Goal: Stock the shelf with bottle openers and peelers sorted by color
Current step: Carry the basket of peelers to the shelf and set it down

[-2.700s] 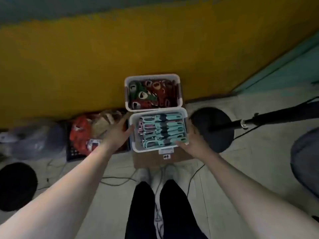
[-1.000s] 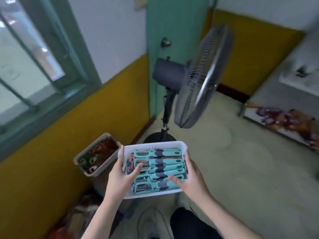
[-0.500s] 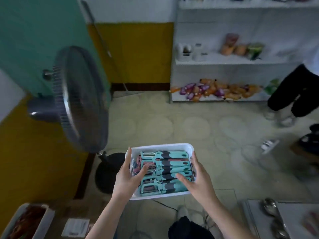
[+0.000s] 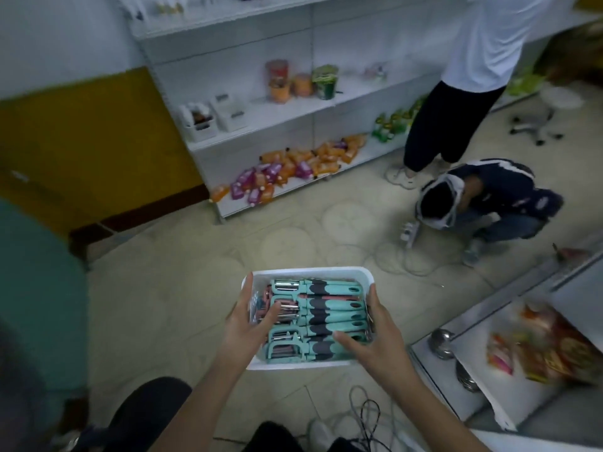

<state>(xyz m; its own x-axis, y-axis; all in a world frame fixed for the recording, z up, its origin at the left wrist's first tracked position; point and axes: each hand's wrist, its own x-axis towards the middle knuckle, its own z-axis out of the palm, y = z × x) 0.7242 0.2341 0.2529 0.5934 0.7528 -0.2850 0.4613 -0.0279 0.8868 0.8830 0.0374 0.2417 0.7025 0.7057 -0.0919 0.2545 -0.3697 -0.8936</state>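
I carry a white plastic bin (image 4: 313, 273) in front of me, above the floor. It is packed with several teal-handled peelers (image 4: 329, 321), and at least one pink one lies among them. My left hand (image 4: 243, 324) grips the bin's left side, thumb over the rim on the peelers. My right hand (image 4: 375, 334) grips the right side, thumb lying across the lower peelers. The bin of bottle openers is out of view.
A white shelf unit (image 4: 293, 109) with cups, small boxes and snack packets stands ahead. A person in a white shirt (image 4: 456, 93) stands at it, and another person (image 4: 483, 200) crouches on the floor. A second white shelf (image 4: 509, 363) with ladles is at right. Cables (image 4: 365, 415) lie by my feet.
I lifted the peeler bin off the box on the floor and turned right, away from the fan and yellow wall, so the shelves and two people are now ahead. Both hands kept their grip.
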